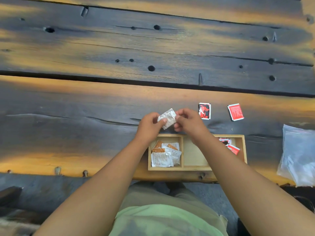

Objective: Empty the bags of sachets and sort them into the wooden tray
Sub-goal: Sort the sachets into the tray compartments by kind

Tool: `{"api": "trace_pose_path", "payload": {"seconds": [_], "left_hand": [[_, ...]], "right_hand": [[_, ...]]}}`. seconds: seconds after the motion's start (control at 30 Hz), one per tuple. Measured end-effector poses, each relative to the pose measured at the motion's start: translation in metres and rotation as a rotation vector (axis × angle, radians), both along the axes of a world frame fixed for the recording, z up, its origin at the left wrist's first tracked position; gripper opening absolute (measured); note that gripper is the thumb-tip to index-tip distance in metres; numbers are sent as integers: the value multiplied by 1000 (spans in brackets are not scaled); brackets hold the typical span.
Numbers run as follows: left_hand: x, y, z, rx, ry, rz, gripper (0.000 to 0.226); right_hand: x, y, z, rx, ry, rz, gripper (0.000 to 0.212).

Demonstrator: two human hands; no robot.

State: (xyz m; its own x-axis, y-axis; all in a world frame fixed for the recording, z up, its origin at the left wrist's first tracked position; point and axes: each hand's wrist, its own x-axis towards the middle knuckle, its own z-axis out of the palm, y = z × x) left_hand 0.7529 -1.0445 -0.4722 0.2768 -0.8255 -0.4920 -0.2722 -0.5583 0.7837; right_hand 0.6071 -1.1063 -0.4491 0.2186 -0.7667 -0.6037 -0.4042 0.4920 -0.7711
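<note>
A white sachet (167, 118) is pinched between my left hand (150, 126) and my right hand (189, 122), just beyond the far edge of the wooden tray (182, 151). The tray has three compartments. Its left one holds several white-and-orange sachets (166, 155). The middle one shows bare wood. In the right one lie red sachets (229, 145), partly hidden by my right forearm. Two red sachets rest on the table past the tray, one with black print (204, 111) and one plain red (235, 112).
A clear plastic bag (300, 155) lies flat at the right, near the table's front edge. The dark plank table (102, 108) has knots and a wide gap across it. My lap is below the front edge.
</note>
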Motion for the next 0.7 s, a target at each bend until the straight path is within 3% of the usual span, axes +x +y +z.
{"api": "trace_pose_path", "payload": {"seconds": [0.17, 0.3, 0.57, 0.7], "left_hand": [[7, 24, 10, -32, 0, -41, 21], [5, 46, 15, -24, -34, -164, 16], [-2, 88, 17, 55, -16, -222, 26], [-10, 101, 16, 59, -199, -366, 21]], "right_hand": [[-15, 35, 17, -27, 55, 59, 4], [-19, 61, 18, -92, 110, 117, 11], [-31, 97, 11, -137, 286, 299, 24], [-35, 112, 9, -178, 422, 429, 19]]}}
